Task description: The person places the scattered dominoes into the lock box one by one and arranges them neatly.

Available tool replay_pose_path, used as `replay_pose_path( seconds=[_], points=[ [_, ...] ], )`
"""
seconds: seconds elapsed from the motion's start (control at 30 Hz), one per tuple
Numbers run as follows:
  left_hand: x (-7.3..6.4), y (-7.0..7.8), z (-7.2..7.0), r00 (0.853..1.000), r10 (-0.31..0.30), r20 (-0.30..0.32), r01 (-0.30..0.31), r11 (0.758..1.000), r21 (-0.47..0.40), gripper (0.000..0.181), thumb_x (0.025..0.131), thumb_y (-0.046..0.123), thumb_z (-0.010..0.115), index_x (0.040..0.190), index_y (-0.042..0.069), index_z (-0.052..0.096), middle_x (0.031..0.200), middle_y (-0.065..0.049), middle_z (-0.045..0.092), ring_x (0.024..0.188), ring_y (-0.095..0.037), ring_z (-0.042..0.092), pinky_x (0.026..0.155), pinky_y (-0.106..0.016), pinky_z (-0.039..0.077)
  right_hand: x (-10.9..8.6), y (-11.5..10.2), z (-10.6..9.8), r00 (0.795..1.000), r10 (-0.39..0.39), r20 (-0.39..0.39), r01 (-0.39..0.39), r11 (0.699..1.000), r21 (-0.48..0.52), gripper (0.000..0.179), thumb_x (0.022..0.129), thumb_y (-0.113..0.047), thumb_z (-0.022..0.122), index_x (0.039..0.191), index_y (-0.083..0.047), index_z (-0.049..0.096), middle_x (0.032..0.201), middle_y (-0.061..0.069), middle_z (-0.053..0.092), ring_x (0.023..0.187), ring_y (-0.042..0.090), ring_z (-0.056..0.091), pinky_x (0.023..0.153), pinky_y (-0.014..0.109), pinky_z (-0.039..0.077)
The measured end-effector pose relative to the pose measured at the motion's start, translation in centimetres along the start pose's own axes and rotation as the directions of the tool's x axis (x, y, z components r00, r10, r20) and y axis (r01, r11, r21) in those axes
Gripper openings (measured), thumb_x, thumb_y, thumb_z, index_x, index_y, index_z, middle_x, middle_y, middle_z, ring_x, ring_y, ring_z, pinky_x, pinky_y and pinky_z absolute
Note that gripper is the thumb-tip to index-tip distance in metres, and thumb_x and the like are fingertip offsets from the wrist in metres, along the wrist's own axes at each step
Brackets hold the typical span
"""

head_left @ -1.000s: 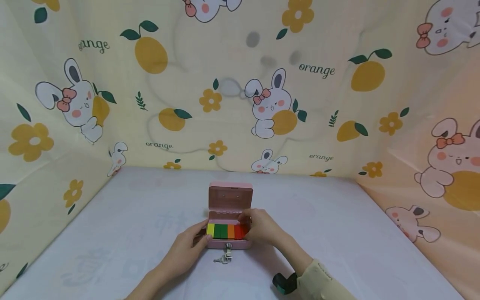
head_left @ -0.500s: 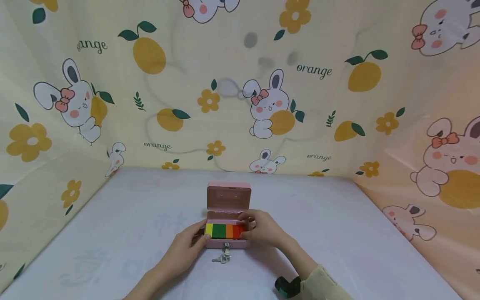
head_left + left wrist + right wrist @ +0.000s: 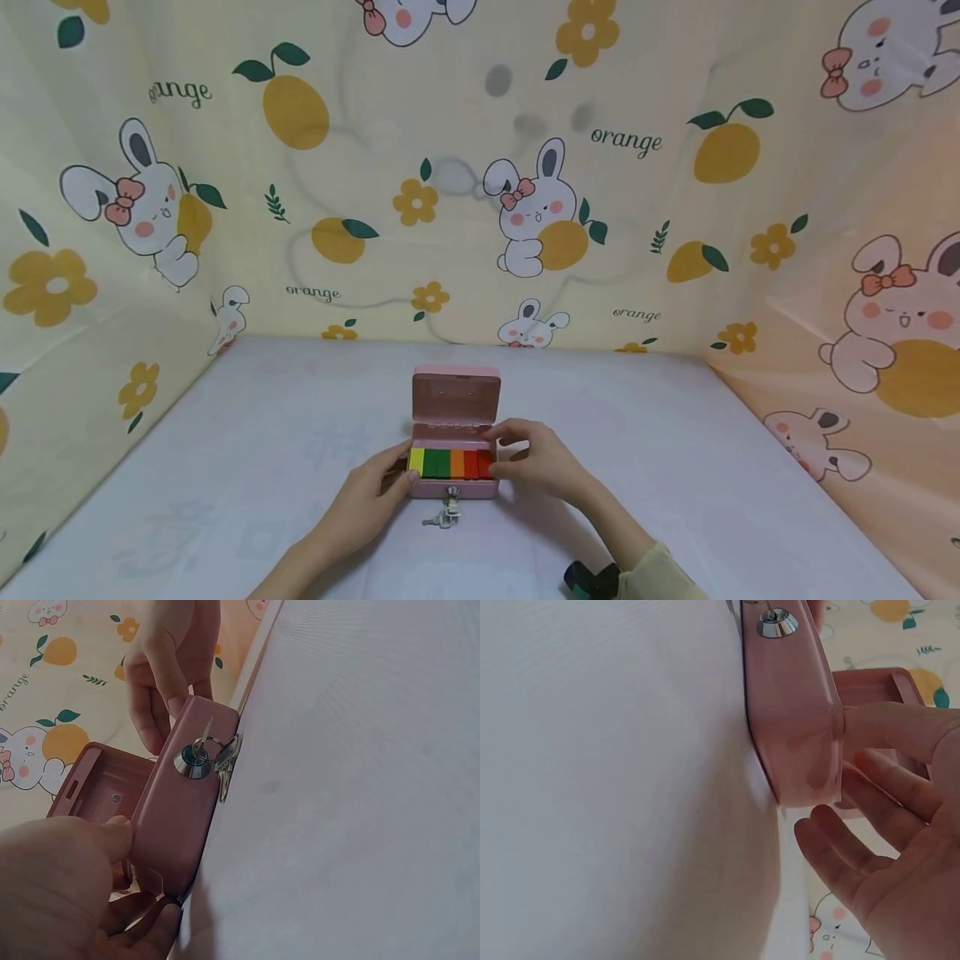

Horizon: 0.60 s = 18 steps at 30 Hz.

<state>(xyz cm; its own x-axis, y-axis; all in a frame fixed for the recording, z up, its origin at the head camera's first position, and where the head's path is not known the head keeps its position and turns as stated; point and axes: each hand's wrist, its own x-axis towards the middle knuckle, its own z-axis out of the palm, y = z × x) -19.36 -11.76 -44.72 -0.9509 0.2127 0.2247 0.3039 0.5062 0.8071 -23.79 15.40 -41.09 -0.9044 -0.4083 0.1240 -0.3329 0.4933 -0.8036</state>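
Observation:
A pink metal cash box (image 3: 453,490) stands on the table with its lid (image 3: 455,397) raised. A row of blocks fills its front part: a yellow block (image 3: 416,462), green blocks (image 3: 437,463), an orange block (image 3: 457,464) and red blocks (image 3: 477,464). Keys (image 3: 442,518) hang from the front lock (image 3: 193,762). My left hand (image 3: 369,493) grips the box's left side, thumb at the rim and fingers low on the side. At the right end, my right hand (image 3: 540,462) has its fingers relaxed and apart; its thumb is over the rim beside the red blocks.
The white tabletop (image 3: 225,467) surrounds the box. A cloth with rabbits and oranges (image 3: 360,167) closes off the back and both sides. A black and green object (image 3: 588,581) is by my right sleeve (image 3: 660,575).
My right hand has drawn slightly right and its fingers have loosened from the red blocks, which show more fully. My left hand keeps its hold on the cash box.

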Motion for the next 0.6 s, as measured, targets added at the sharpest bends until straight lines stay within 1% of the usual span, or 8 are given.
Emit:
replay_pose_path(
  seconds=[0.17, 0.33, 0.4, 0.47, 0.6],
  points=[
    [0.0, -0.1, 0.0, 1.000, -0.027, 0.013, 0.027, 1.000, 0.002, 0.053, 0.099, 0.022, 0.062, 0.146, 0.004, 0.045, 0.137, -0.010, 0.055, 0.127, -0.026, 0.050, 0.104, -0.043, 0.045, -1.0, 0.4, -0.4, 1.000, -0.011, -0.018, 0.011, 1.000, 0.004, 0.032, 0.087, -0.012, 0.075, 0.118, -0.011, 0.070, 0.120, 0.003, 0.065, 0.112, 0.031, 0.057, 0.088, 0.038, 0.057],
    [-0.1, 0.1, -0.6, 1.000, -0.007, 0.026, 0.006, 1.000, 0.026, 0.053, 0.099, 0.022, 0.062, 0.146, 0.003, 0.046, 0.137, -0.011, 0.055, 0.127, -0.027, 0.050, 0.105, -0.045, 0.043, -1.9, 0.5, -1.2, 0.997, 0.011, -0.071, -0.015, 0.998, -0.057, 0.028, 0.090, -0.017, 0.073, 0.117, -0.010, 0.069, 0.118, 0.003, 0.065, 0.112, 0.031, 0.058, 0.087, 0.038, 0.057],
    [-0.1, 0.2, -0.9, 1.000, -0.003, 0.027, 0.002, 0.999, 0.039, 0.052, 0.099, 0.022, 0.062, 0.145, 0.003, 0.046, 0.138, -0.011, 0.054, 0.127, -0.027, 0.050, 0.106, -0.046, 0.043, -2.4, 0.5, -1.5, 0.994, 0.007, -0.105, -0.019, 0.994, -0.108, 0.027, 0.089, -0.015, 0.073, 0.115, -0.009, 0.069, 0.116, 0.003, 0.065, 0.111, 0.031, 0.058, 0.088, 0.040, 0.056],
    [-0.1, 0.3, -1.2, 1.000, -0.008, 0.024, 0.007, 0.999, 0.042, 0.051, 0.099, 0.022, 0.062, 0.145, 0.004, 0.047, 0.139, -0.010, 0.054, 0.126, -0.026, 0.051, 0.105, -0.046, 0.043, -3.0, 0.5, -1.8, 0.990, -0.010, -0.142, -0.017, 0.983, -0.182, 0.025, 0.089, -0.011, 0.073, 0.114, -0.008, 0.068, 0.114, 0.002, 0.065, 0.112, 0.029, 0.057, 0.090, 0.043, 0.055],
    [-0.1, 0.2, -1.8, 1.000, 0.012, -0.007, -0.011, 0.999, 0.031, 0.048, 0.099, 0.020, 0.063, 0.143, 0.005, 0.050, 0.142, -0.011, 0.051, 0.125, -0.028, 0.052, 0.105, -0.045, 0.044, -4.6, 0.5, -2.5, 0.974, -0.058, -0.217, -0.019, 0.942, -0.335, 0.023, 0.087, -0.007, 0.073, 0.110, -0.008, 0.069, 0.114, 0.000, 0.064, 0.117, 0.028, 0.053, 0.099, 0.048, 0.046]
  ],
)
